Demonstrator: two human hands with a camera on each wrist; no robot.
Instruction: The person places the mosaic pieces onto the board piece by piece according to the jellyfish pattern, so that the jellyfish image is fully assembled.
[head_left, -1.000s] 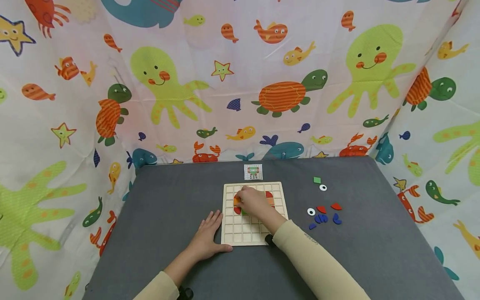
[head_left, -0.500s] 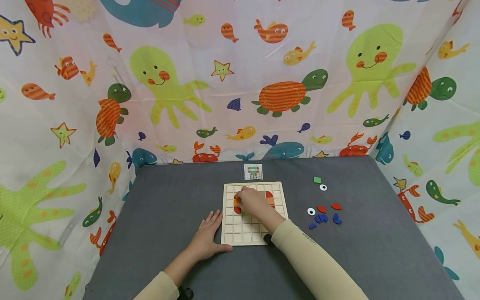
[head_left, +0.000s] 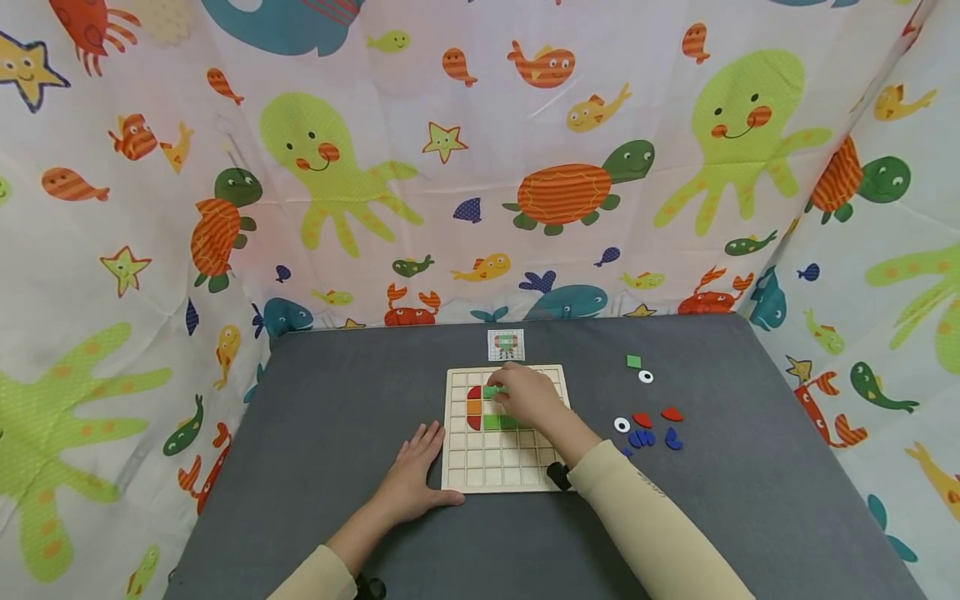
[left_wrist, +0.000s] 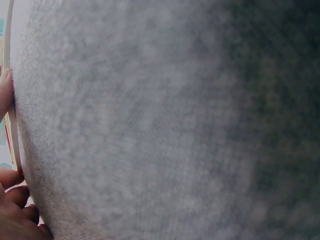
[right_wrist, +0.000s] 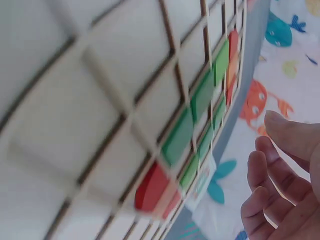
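Observation:
On the grey table lies a wooden grid board (head_left: 468,479) holding a red, orange and red column (head_left: 474,407) at its left and green squares (head_left: 500,422) beside it. The left hand (head_left: 412,475) rests with spread fingers against the board's left edge; the left wrist view catches its fingers (left_wrist: 15,200) at that edge. Over the upper middle of the board hovers the right hand (head_left: 528,396), hiding the pieces under it. In the right wrist view the right hand (right_wrist: 290,175) has loosely bent fingers with nothing between them, above green squares (right_wrist: 177,137) and a red piece (right_wrist: 151,187).
A small picture card (head_left: 506,344) lies behind the board. Right of the board are a green square (head_left: 633,362), white rings (head_left: 646,377), red pieces (head_left: 672,413) and several blue pieces (head_left: 673,438). A patterned cloth (head_left: 450,208) hangs behind the table.
The right hand has moved right from the board's left column, uncovering the red and orange pieces there and some green ones. The left hand has stayed in place.

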